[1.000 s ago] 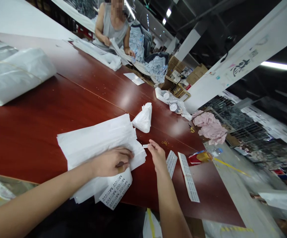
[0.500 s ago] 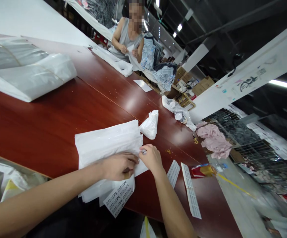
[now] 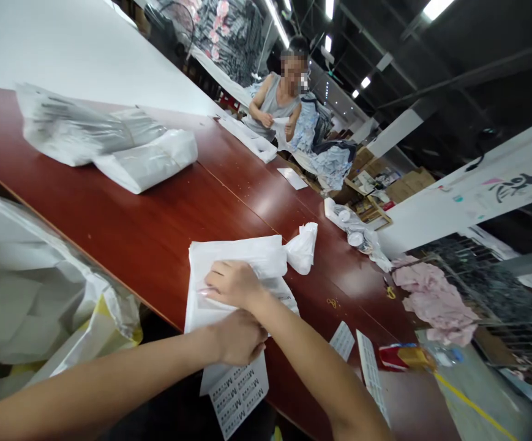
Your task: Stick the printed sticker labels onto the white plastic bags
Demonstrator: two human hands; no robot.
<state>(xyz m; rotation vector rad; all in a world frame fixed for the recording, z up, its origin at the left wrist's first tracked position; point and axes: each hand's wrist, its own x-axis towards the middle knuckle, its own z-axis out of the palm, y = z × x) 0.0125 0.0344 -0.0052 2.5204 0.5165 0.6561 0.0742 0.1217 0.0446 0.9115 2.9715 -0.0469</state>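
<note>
A stack of white plastic bags [image 3: 236, 246] lies on the table in front of me, its near end partly under my hands. My right hand [image 3: 234, 285] reaches across above my left and lies on the top bag, fingers stretched to the left. Whether a label is beneath these fingers is hidden. My left hand [image 3: 240, 337] is closed at the lower part of the stack, holding a sheet of printed size labels [image 3: 239, 401] marked M, which hangs toward me. Small print marked M also shows at the stack's right side.
Beyond the stack sits a bunched white bag [image 3: 302, 248]. Banded plastic bags [image 3: 146, 162] lie far left. More label sheets [image 3: 370, 370], a red-and-yellow packet [image 3: 403, 357] and yellow scissors [image 3: 389, 291] are on the right. A co-worker [image 3: 277, 104] handles white material across the table [image 3: 146, 233].
My right hand, which held a small label at the stack's right edge, has moved left over the top bag, crossing my left arm. The view has shifted, so the scene sits farther right.
</note>
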